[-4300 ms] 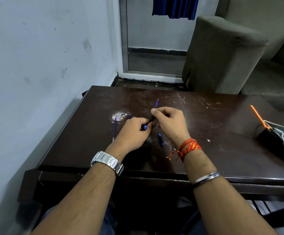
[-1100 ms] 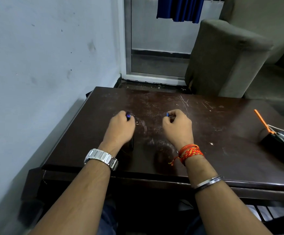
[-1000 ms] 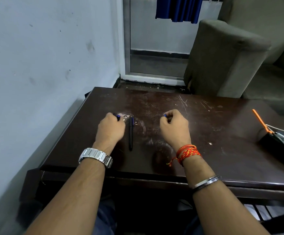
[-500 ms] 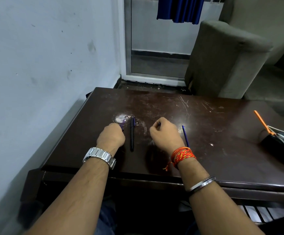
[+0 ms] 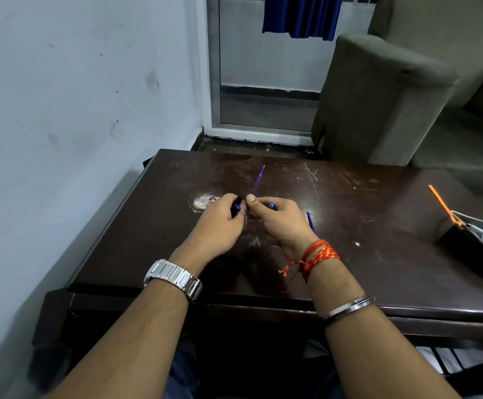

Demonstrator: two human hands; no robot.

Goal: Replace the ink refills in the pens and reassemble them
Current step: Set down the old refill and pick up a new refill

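Head view: left hand (image 5: pixel 220 223) curled, knuckles up, fingers pinching dark pen barrel (image 5: pixel 236 209) above worktop (image 5: pixel 378 226). Right hand (image 5: pixel 280 220) close beside, fingers gripping blue refill (image 5: pixel 258 180) angled up and away. Second refill (image 5: pixel 310 220) lying flat right of right hand

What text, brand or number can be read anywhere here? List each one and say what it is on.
None can be read.
Watch on the left wrist: only the metal band shows, no dial or brand.
Pen parts in the left hand and right hand: too small and covered to show any print.
Black box at the table's right edge: no label visible.
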